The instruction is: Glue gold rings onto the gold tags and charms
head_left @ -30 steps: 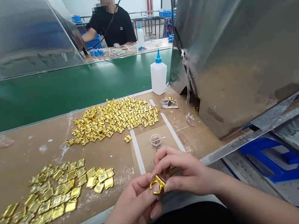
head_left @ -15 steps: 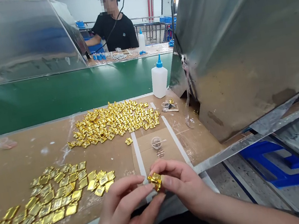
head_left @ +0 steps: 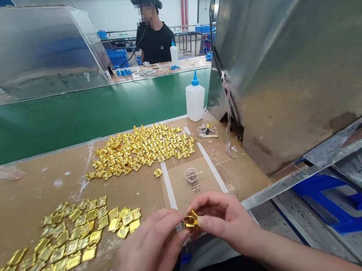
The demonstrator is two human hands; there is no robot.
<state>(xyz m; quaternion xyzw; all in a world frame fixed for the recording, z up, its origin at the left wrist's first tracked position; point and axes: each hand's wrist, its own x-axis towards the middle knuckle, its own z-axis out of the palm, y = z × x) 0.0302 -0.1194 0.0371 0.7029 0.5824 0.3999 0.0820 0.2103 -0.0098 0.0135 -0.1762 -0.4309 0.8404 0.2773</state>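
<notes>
Just past the table's front edge, a small shiny gold-coloured piece is held up between both hands. A rounded, ring-like part of it shows toward me. Thumb and fingers of my right hand pinch it from the right. From the left, the thumb and fingertips of my left hand close on its other side. Beyond the hands, a small clear round cup with a thin stick across it stands on a cardboard sheet. One loose gold piece lies left of the cup.
A heap of gold pieces lies at the back, flat gold plates at left. A white bottle with a blue tip stands near a metal hood. Behind the green belt is a person in black.
The gold piece has been turned, so its ring-like part now shows. My left fingers have drawn closer together. The person opposite has shifted and pulled an arm in; my view has tilted slightly.
</notes>
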